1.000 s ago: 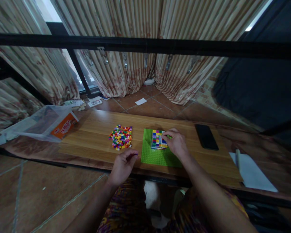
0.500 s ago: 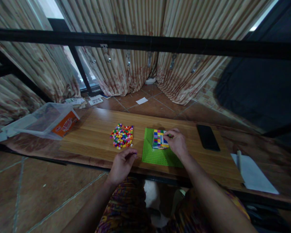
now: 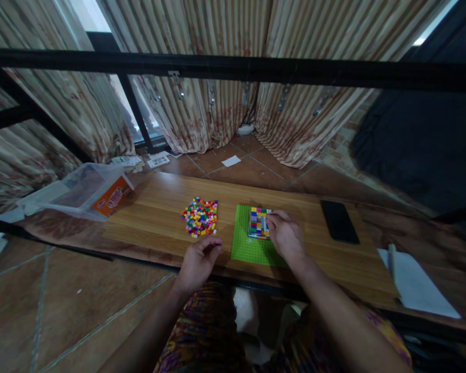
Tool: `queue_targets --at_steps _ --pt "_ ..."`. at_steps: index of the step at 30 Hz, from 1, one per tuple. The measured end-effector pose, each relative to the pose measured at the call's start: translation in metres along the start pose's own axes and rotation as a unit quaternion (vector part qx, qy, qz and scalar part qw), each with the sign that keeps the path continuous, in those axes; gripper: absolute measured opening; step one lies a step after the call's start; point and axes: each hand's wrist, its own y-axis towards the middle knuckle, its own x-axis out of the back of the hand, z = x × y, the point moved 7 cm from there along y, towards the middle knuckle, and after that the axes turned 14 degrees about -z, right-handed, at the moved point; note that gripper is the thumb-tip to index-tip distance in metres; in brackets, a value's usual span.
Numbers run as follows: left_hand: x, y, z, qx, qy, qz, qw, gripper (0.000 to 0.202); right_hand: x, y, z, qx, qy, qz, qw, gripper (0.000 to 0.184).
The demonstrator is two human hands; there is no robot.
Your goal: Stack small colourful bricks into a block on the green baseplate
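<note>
A green baseplate (image 3: 246, 247) lies on the wooden tabletop (image 3: 159, 207). At its far right corner stands a square block of many-coloured small bricks (image 3: 258, 222). My right hand (image 3: 285, 235) rests against that block's right side, fingers curled and pinched at its top edge. Whether it holds a brick I cannot make out. To the left lies a loose pile of small coloured bricks (image 3: 201, 216). My left hand (image 3: 198, 259) sits at the table's near edge, between pile and baseplate, fingers curled in a pinch.
A black phone (image 3: 339, 221) lies flat to the right of the baseplate. White paper with a pen (image 3: 413, 282) sits further right. A clear plastic tub with an orange label (image 3: 87, 189) stands at the left end. A black bar (image 3: 233, 70) crosses overhead.
My right hand has slid slightly toward me along the brick block's right side. The left hand stays pinched at the table edge. The view has shifted a little left.
</note>
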Motion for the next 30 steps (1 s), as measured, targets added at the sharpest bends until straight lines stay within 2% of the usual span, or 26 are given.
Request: queue_targets --at_steps 10,15,20,25,27,30 --pt "0.005 0.001 0.004 0.009 0.020 -0.013 1.000 0.014 0.000 -0.006 0.001 0.017 -0.038 -0.009 0.999 0.033" --pt "0.012 0.006 0.018 0.023 0.019 -0.038 0.999 0.017 0.001 -0.009 0.000 0.015 -0.037 -0.005 0.999 0.034" --pt "0.026 0.012 0.035 0.039 0.034 -0.075 0.996 0.017 0.005 -0.010 -0.006 -0.016 0.028 -0.040 0.999 0.033" --pt "0.032 0.013 0.042 0.044 0.044 -0.087 0.994 0.017 0.015 -0.003 -0.012 -0.075 0.148 -0.101 0.981 0.036" --pt "0.026 0.014 0.037 0.020 0.063 -0.077 0.995 0.017 0.019 0.001 -0.017 -0.089 0.168 -0.125 0.974 0.036" --pt "0.006 0.018 0.017 -0.072 0.125 -0.040 0.989 0.016 0.023 0.005 -0.026 -0.108 0.183 -0.151 0.966 0.036"
